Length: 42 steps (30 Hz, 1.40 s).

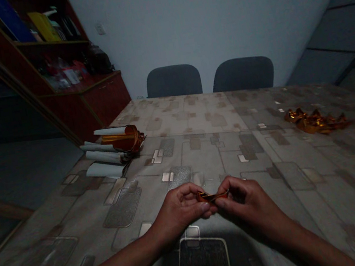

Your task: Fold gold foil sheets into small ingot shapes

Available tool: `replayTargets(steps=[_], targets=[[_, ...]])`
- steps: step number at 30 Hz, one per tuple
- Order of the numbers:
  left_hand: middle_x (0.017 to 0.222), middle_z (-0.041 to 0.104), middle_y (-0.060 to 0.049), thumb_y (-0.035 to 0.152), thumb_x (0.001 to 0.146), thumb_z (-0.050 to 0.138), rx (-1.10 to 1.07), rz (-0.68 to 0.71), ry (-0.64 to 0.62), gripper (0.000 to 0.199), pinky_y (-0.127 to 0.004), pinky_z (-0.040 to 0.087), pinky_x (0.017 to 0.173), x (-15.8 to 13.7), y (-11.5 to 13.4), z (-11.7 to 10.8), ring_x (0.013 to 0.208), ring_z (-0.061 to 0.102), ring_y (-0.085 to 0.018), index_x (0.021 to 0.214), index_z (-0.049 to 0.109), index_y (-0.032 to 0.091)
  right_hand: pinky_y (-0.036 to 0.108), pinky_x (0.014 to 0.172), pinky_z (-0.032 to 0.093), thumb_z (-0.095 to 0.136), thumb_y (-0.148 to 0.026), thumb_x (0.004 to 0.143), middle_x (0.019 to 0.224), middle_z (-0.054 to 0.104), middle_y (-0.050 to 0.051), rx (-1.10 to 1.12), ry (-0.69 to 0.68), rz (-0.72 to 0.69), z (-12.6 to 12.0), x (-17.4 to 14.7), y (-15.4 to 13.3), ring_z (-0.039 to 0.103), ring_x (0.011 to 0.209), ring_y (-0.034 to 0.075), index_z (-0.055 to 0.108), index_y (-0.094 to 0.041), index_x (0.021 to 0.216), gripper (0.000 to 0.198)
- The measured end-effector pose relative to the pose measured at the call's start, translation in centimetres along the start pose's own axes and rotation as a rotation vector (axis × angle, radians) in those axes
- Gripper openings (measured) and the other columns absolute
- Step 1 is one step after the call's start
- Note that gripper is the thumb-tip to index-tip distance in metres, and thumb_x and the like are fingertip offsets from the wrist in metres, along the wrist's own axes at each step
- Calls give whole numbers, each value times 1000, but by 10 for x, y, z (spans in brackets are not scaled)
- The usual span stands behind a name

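A folded piece of orange-gold foil point(211, 197) sits at centre, low in the view, raised just above the worktop point(201, 151). Both hands grasp it: the left hand point(183, 204) pinches its 9 o'clock end between thumb and fingers, and the right hand point(242, 196) grips its 3 o'clock end likewise. Its exact folds are too small to verify.

Taking the piece as dial centre, a bundle of curled sheets point(106, 149), pale outside and orange-gold inside, lies at 10 o'clock near the worktop's edge. A cluster of shiny gold folded shapes point(316, 121) lies at 2 o'clock, well apart from the hands; its outer end is blurred. Beyond the worktop, two dark chairs point(173, 81) stand at 12 and 1 o'clock. A reddish-brown cabinet point(107, 97) with loaded shelves stands at 11 o'clock.
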State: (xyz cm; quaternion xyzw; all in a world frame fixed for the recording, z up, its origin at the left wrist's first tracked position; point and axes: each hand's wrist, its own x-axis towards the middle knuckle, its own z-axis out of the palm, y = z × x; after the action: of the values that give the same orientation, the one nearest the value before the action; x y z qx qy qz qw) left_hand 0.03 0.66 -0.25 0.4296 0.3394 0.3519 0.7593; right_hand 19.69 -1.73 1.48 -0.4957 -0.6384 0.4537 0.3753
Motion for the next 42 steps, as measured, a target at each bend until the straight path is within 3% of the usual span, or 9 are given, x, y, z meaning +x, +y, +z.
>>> replayTargets(steps=[10, 19, 29, 32, 35, 38, 42], targets=[[79, 78, -12, 41, 74, 81, 104, -34, 48, 35, -22, 56, 67, -3, 6, 3, 73, 74, -16, 78, 66, 10, 27, 55, 33, 62, -29, 84, 63, 56, -1, 3, -2, 0, 0, -2, -1, 47, 59, 13, 62, -18, 73, 15], [76, 75, -7, 43, 76, 78, 88, -14, 78, 35, -24, 56, 63, -3, 8, 6, 68, 72, -16, 82, 61, 12, 29, 61, 37, 60, -46, 90, 78, 60, 2, 190, -127, 35, -6, -2, -1, 52, 71, 16, 61, -20, 98, 27], [74, 76, -7, 43, 72, 82, 69, -15, 91, 38, -24, 57, 64, 0, 3, 5, 68, 74, -17, 81, 62, 12, 27, 57, 34, 62, -27, 85, 68, 57, -1, 16, -55, 31, 2, 1, 2, 47, 63, 14, 62, -19, 81, 9], [76, 76, -6, 41, 69, 85, 32, 1, 99, 39, -23, 57, 65, 0, 4, 5, 67, 74, -15, 83, 62, 12, 27, 58, 35, 64, -29, 86, 72, 57, -1, 68, -71, 16, -1, -1, 2, 48, 66, 15, 63, -20, 88, 9], [74, 76, -7, 39, 71, 84, 14, 7, 131, 37, -21, 56, 61, 0, 6, 4, 65, 73, -15, 80, 62, 11, 27, 58, 36, 63, -37, 89, 76, 56, -1, 176, -81, 34, -6, -3, 3, 49, 68, 15, 61, -21, 102, 21], [78, 77, -9, 38, 71, 84, -4, 18, 196, 35, -21, 57, 62, 1, 7, 3, 67, 74, -16, 79, 62, 12, 26, 56, 33, 60, -43, 91, 72, 55, -1, 153, -44, 70, -7, -3, 3, 48, 64, 14, 60, -20, 91, 23], [76, 77, -8, 38, 69, 85, 1, 40, 228, 36, -23, 58, 63, 1, 6, 4, 65, 73, -16, 78, 62, 12, 27, 54, 31, 64, -35, 84, 63, 51, -2, -29, -42, 62, -2, -1, 1, 44, 59, 14, 56, -20, 70, 22]])
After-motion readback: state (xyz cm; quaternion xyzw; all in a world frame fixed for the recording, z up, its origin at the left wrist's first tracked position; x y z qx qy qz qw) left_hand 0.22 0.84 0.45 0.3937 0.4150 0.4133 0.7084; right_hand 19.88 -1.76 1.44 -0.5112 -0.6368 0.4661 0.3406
